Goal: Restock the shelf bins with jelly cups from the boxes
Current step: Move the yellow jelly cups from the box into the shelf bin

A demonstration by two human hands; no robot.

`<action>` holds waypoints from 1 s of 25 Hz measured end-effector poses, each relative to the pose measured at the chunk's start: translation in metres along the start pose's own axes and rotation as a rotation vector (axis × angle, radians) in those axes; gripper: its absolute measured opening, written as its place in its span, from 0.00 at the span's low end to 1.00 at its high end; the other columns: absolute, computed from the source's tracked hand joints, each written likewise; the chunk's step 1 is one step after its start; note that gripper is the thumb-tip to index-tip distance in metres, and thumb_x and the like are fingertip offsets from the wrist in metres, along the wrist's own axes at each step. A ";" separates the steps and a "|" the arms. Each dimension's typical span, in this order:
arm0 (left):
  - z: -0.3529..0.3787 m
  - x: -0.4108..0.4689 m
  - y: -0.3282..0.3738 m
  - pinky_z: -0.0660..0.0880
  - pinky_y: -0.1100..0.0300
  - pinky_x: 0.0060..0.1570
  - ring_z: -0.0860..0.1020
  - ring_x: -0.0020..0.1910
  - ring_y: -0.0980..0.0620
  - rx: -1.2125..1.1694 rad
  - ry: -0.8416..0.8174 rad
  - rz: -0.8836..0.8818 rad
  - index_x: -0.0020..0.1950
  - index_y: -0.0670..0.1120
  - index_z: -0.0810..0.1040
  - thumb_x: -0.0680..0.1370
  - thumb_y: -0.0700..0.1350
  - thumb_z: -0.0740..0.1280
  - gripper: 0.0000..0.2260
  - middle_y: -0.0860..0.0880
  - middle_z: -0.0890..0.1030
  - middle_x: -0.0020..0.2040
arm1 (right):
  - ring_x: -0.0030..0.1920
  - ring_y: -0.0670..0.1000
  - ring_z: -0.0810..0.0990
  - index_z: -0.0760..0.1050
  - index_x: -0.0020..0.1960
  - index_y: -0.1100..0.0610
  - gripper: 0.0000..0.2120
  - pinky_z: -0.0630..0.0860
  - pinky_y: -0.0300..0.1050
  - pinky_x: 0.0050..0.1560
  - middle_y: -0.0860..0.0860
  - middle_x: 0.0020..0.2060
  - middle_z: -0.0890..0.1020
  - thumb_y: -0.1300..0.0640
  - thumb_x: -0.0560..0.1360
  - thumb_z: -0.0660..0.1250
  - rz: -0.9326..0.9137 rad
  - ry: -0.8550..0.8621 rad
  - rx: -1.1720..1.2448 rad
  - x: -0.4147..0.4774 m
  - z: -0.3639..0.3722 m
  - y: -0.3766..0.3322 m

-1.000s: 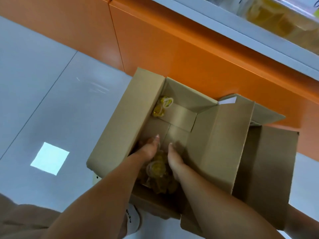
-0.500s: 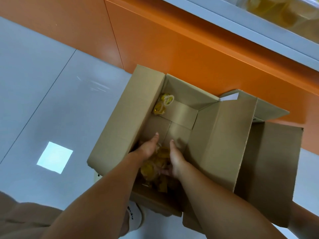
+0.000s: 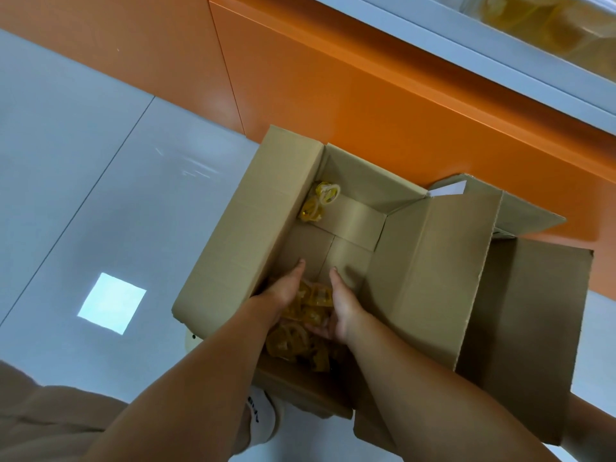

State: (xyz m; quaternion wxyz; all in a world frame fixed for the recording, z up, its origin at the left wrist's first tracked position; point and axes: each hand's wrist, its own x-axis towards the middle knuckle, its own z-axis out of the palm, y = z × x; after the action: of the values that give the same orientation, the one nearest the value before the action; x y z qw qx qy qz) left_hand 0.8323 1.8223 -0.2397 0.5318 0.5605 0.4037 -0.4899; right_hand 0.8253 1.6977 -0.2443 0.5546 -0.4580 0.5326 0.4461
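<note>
Jelly cups (image 3: 310,315), small, yellow and translucent, lie heaped at the near end of the open cardboard box (image 3: 250,228), gathered between left hand (image 3: 286,291) and right hand (image 3: 343,305). Both hands are cupped, fingers extended and pressed against the heap's flanks, pinching nothing. A sound scoop probably requires the palms to close beneath the pile before lifting, lest cups spill. Two stray cups (image 3: 320,201) rest in the far left corner; the shelf bin (image 3: 550,25) stands above.
</note>
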 end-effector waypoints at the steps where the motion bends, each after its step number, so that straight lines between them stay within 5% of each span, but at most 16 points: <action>1: 0.000 -0.002 0.000 0.77 0.51 0.56 0.77 0.63 0.42 -0.016 0.004 0.000 0.73 0.51 0.72 0.75 0.74 0.52 0.36 0.42 0.78 0.66 | 0.44 0.56 0.85 0.78 0.58 0.54 0.35 0.81 0.47 0.38 0.57 0.46 0.85 0.26 0.69 0.59 -0.006 -0.012 -0.005 -0.002 0.001 0.000; 3: 0.000 -0.012 0.003 0.78 0.55 0.47 0.79 0.57 0.45 -0.048 0.023 0.027 0.70 0.53 0.74 0.78 0.72 0.52 0.32 0.44 0.81 0.61 | 0.49 0.57 0.84 0.78 0.59 0.52 0.34 0.81 0.52 0.47 0.57 0.49 0.85 0.26 0.70 0.57 -0.037 -0.055 0.003 -0.007 0.003 -0.002; 5: 0.002 -0.023 0.009 0.79 0.54 0.49 0.80 0.52 0.48 -0.088 0.023 0.094 0.62 0.52 0.79 0.79 0.69 0.53 0.27 0.46 0.82 0.54 | 0.53 0.57 0.83 0.78 0.59 0.52 0.32 0.78 0.55 0.55 0.57 0.51 0.85 0.28 0.72 0.56 -0.099 -0.098 0.038 -0.014 0.001 -0.007; 7: 0.004 -0.038 0.020 0.79 0.52 0.53 0.81 0.49 0.49 -0.128 0.018 0.160 0.51 0.51 0.80 0.80 0.68 0.54 0.24 0.47 0.83 0.48 | 0.50 0.56 0.84 0.78 0.58 0.52 0.28 0.79 0.51 0.52 0.55 0.48 0.85 0.32 0.76 0.55 -0.181 -0.128 0.062 -0.026 -0.006 -0.017; 9: 0.005 -0.056 0.036 0.80 0.55 0.44 0.81 0.45 0.50 -0.160 0.019 0.241 0.46 0.50 0.79 0.79 0.69 0.56 0.24 0.48 0.83 0.44 | 0.43 0.53 0.83 0.78 0.55 0.52 0.23 0.79 0.45 0.42 0.54 0.44 0.84 0.36 0.79 0.54 -0.282 -0.163 0.064 -0.051 -0.013 -0.032; 12: 0.009 -0.086 0.061 0.77 0.60 0.33 0.82 0.44 0.50 -0.130 0.025 0.379 0.56 0.48 0.77 0.77 0.71 0.57 0.28 0.47 0.83 0.49 | 0.40 0.51 0.82 0.78 0.53 0.52 0.20 0.78 0.41 0.33 0.53 0.44 0.83 0.40 0.80 0.54 -0.427 -0.210 -0.024 -0.097 -0.022 -0.053; 15: 0.018 -0.124 0.077 0.77 0.61 0.30 0.82 0.42 0.52 -0.068 -0.006 0.502 0.61 0.49 0.76 0.76 0.70 0.61 0.28 0.46 0.82 0.52 | 0.40 0.52 0.82 0.78 0.56 0.54 0.22 0.78 0.43 0.34 0.56 0.44 0.84 0.39 0.80 0.54 -0.578 -0.228 -0.151 -0.143 -0.033 -0.067; 20: 0.033 -0.201 0.093 0.78 0.63 0.33 0.81 0.37 0.57 -0.023 -0.038 0.723 0.55 0.51 0.77 0.74 0.64 0.70 0.20 0.52 0.83 0.42 | 0.43 0.54 0.81 0.72 0.66 0.56 0.22 0.79 0.45 0.36 0.57 0.47 0.81 0.47 0.79 0.52 -0.746 -0.410 -0.343 -0.226 -0.062 -0.080; 25: 0.048 -0.268 0.102 0.76 0.65 0.29 0.82 0.37 0.57 -0.107 -0.060 0.843 0.56 0.49 0.71 0.71 0.58 0.76 0.22 0.51 0.81 0.47 | 0.31 0.47 0.80 0.77 0.58 0.55 0.17 0.71 0.37 0.21 0.53 0.41 0.84 0.45 0.79 0.60 -0.944 -0.334 -0.457 -0.308 -0.073 -0.079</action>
State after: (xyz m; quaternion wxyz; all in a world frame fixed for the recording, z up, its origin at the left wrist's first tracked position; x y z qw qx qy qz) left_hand 0.8737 1.7822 0.0451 0.7254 0.6338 0.1484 -0.2240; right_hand 0.8784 1.6092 0.0647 0.6578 -0.6790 0.0638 0.3196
